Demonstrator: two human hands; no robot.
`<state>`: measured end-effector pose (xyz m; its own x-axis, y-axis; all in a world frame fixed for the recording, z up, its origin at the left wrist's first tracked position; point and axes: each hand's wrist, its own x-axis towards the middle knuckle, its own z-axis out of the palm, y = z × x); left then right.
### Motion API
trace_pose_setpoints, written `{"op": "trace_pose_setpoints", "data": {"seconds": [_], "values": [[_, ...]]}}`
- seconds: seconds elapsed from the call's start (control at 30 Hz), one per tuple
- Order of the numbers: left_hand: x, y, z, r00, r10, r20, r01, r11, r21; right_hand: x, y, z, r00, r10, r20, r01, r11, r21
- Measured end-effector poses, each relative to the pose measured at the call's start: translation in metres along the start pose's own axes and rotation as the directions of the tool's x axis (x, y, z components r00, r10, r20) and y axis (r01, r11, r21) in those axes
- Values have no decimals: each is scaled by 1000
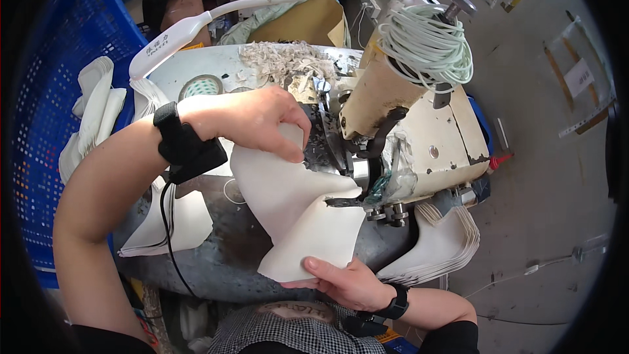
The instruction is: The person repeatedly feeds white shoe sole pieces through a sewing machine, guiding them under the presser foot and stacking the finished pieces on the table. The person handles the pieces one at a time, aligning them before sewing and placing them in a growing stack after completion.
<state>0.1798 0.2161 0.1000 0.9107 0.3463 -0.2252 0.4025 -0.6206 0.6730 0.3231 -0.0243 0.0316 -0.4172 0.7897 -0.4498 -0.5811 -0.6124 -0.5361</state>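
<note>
Held piece (288,203), blue basket (49,92), white pieces (98,115) inside

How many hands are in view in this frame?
2: the left hand grips the white piece near its upper end; the right hand holds its lower edge. No other hand shows.

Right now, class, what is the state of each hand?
Left hand: holding the white piece of material near its top.
Right hand: holding its bottom edge.
</note>
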Motion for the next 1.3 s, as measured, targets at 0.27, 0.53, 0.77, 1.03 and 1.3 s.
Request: {"op": "trace_pose_setpoints", "data": {"seconds": [0.27, 0.53, 0.77, 1.03, 1.3], "values": [[-1, 2, 9, 1000, 0, 22, -3, 993, 118, 3, 8, -6, 997, 78, 20, -79, 995, 53], [3, 10, 2, 985, -169, -16, 170, 985, 31, 7, -7, 7, 998, 6, 59, -13, 992, 128], [14, 3, 13, 996, 4, -92, -1, 999, 32, -6, -12, -4, 995, -93, -32, 93, 996, -2], [28, 11, 39, 978, -26, -208, 14, 998, -57, -33, -13, -18, 698, -669, 257, 261, -97, -960], [23, 43, 39, 951, -308, 32, 305, 917, -256, -49, -65, -39, 331, -720, 610, -295, -693, -657]]}}
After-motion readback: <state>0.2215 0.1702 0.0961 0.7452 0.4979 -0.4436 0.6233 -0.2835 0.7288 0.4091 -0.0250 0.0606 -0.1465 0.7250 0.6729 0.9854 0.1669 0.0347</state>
